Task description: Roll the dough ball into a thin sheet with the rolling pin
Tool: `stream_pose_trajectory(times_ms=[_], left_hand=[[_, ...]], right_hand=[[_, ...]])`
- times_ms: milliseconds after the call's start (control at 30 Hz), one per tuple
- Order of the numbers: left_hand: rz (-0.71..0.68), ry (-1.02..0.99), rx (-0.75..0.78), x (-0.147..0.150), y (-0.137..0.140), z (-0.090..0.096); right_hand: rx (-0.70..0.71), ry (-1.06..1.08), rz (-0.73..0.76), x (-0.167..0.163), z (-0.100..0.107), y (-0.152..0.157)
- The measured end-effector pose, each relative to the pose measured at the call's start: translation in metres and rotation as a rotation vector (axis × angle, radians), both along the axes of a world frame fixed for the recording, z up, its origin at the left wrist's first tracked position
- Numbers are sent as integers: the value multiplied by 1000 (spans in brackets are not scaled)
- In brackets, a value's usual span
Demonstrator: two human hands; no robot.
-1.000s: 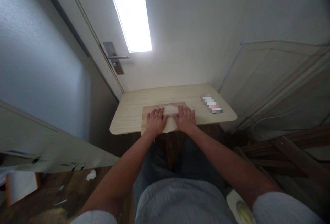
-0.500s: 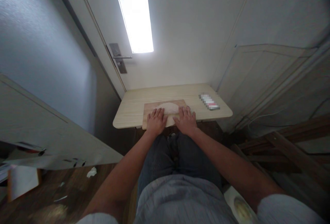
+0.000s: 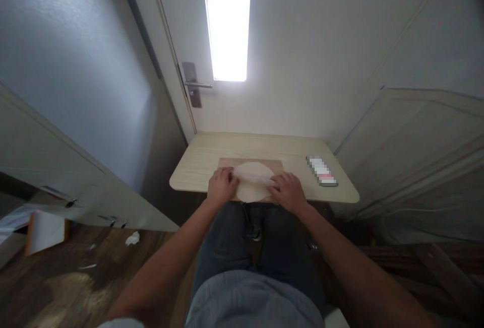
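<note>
A pale, thin round sheet, whose material I cannot make out, lies on a flat brown board at the table's front edge. A whitish, slightly see-through strip or fold runs across its middle. My left hand has its fingers closed at the left end of that strip. At the right end, my right hand pinches the strip with thumb and bent fingers. Both hands rest low over the board, and the fingertips are partly hidden. The sheet's near edge reaches the front of the board.
The light wooden table stands against a white door with a metal handle. A phone, blurred out, lies on the table's right side. Crumpled white paper is on the floor at left. A grey panel rises on the left.
My hands have gone from lying flat with fingers spread to pinching the strip at both ends, farther apart. More of the round sheet shows. The whole view has shifted.
</note>
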State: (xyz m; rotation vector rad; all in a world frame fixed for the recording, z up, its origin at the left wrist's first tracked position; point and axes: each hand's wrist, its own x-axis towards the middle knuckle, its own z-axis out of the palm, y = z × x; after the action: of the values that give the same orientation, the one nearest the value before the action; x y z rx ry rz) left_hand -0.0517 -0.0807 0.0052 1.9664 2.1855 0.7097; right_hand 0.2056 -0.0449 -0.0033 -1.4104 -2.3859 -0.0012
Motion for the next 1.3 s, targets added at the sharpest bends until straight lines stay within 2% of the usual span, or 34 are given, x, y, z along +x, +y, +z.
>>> stream_pose_trajectory(times_ms=[100,267,400,500,600,733,867,933,1067,1200,1300], left_hand=[[113,11,-63,-11,15,4],[92,84,-264,-7,46,22],[74,52,-480,-1,72,34],[58,21,-555,-3,85,34],[2,-39,-560,-8,90,28],[-89,-154,-491,-11,90,24],[-56,-238,-453,-8,89,25],[-43,-247,-465,-8,91,24],[-110,-218,-525,-8,97,19],[-153,-171,-473,-2,99,21],[-186,-245,-448,4,99,27]], right_hand=[[-4,87,-9,12,-11,-2],[-57,317,-193,19,-28,-10],[-133,432,-247,15,-28,-11],[-190,479,-283,13,-24,-9],[-224,502,-292,13,-20,-7],[-236,579,-308,14,-19,-3],[-283,662,-354,14,-21,1],[-297,668,-365,14,-21,2],[-309,660,-368,14,-19,3],[-295,652,-373,13,-18,2],[-289,647,-376,13,-20,2]])
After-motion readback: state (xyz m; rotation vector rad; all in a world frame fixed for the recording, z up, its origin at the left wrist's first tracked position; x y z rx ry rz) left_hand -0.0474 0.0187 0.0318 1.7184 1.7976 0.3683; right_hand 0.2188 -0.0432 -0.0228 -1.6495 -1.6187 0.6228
